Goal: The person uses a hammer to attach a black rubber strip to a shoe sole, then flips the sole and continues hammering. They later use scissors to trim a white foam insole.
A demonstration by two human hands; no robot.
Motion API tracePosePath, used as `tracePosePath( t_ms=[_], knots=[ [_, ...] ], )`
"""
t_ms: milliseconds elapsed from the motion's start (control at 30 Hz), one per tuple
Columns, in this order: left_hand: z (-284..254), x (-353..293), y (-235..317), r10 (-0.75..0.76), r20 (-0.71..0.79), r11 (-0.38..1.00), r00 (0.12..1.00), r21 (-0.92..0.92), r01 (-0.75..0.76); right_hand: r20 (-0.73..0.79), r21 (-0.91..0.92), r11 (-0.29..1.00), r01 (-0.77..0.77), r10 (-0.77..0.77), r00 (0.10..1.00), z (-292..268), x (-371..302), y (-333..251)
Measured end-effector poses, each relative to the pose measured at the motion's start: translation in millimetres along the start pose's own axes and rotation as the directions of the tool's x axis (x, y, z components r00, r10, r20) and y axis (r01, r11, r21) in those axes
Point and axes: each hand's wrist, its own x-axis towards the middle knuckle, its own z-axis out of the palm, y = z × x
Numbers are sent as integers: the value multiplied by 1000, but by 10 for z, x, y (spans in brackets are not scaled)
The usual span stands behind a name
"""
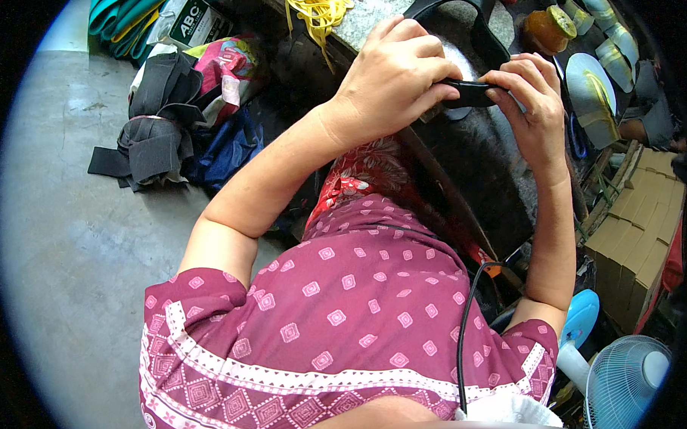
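Over the worktable, my left hand [390,76] and my right hand [533,100] pinch the two ends of a short black strap [473,94] between thumbs and fingers. The strap is stretched nearly level between them. Just beyond it a wider black band [492,46] arches over the table; whether it joins the held strap I cannot tell. A whitish, rounded piece [456,61] shows behind the strap, partly covered by my left fingers.
Yellow cords [316,9] lie at the far table edge. To the right are an orange-brown jar [547,31], silvery sole-shaped pieces [590,91], stacked cardboard [638,217] and a blue fan [626,387]. Black fabric rolls [162,87] sit left, near a white-green box [187,21].
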Motion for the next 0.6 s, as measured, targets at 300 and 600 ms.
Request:
tracePosePath(
  t_ms=[300, 600],
  knots=[
    [94, 10, 38, -45, 101, 999, 994, -14, 47, 75, 51, 998, -45, 41, 996, 12, -1, -127],
    [2, -9, -22, -49, 87, 990, 995, -127, 60, 106, 88, 994, -58, 49, 993, -87, -4, -153]
  ],
)
